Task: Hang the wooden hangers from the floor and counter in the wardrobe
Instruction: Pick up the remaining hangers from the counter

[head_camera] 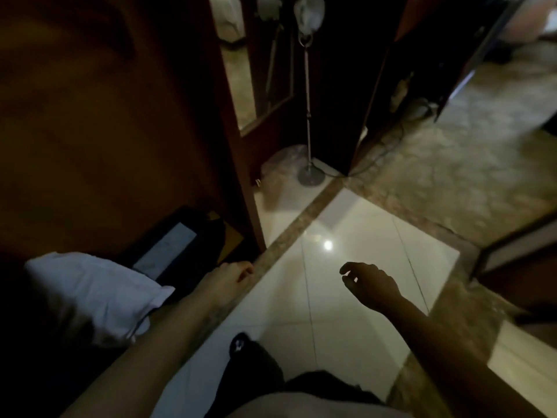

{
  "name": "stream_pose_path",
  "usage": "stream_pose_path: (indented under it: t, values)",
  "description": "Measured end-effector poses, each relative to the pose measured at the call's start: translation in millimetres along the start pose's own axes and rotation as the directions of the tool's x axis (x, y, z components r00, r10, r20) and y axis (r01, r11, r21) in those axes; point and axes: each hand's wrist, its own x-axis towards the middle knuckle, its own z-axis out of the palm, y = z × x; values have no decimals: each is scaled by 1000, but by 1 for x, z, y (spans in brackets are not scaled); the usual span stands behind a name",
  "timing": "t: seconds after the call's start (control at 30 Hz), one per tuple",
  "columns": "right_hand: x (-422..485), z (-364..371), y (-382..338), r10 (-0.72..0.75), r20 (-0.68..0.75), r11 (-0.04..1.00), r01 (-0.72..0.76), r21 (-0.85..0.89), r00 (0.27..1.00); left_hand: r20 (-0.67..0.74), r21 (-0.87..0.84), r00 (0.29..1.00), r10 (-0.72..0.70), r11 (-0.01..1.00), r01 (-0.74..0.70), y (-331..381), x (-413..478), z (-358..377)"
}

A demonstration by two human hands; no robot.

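One white pillow lies at the far left, at the foot of a tall dark wooden panel. Just right of the pillow sits one black flat thing with a pale rectangle on it; the view is too dim to name it.

The left hand hangs over the brown border strip of the floor, its fingers curled into a fist with nothing seen in it. Beyond it, one metal lamp stand rises from a round base on the white floor tiles, and one cable trails off to the right.

The right hand hovers above the tiles, fingers loosely bent and apart, holding nothing. Further right is mottled brown flooring.

Where the wooden hangers are I cannot tell.
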Motion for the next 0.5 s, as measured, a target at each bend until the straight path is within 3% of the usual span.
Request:
stream_pose_path:
  t: [0.23,0.5]
  values:
    - [-38,67,87,316,201,912,-355,207,927,233,-12,963,-136,990,143,-27,13,88]
    - [-35,99,133,557,341,648,-653,393,758,408,-94,864,-295,928,361,-44,84,93]
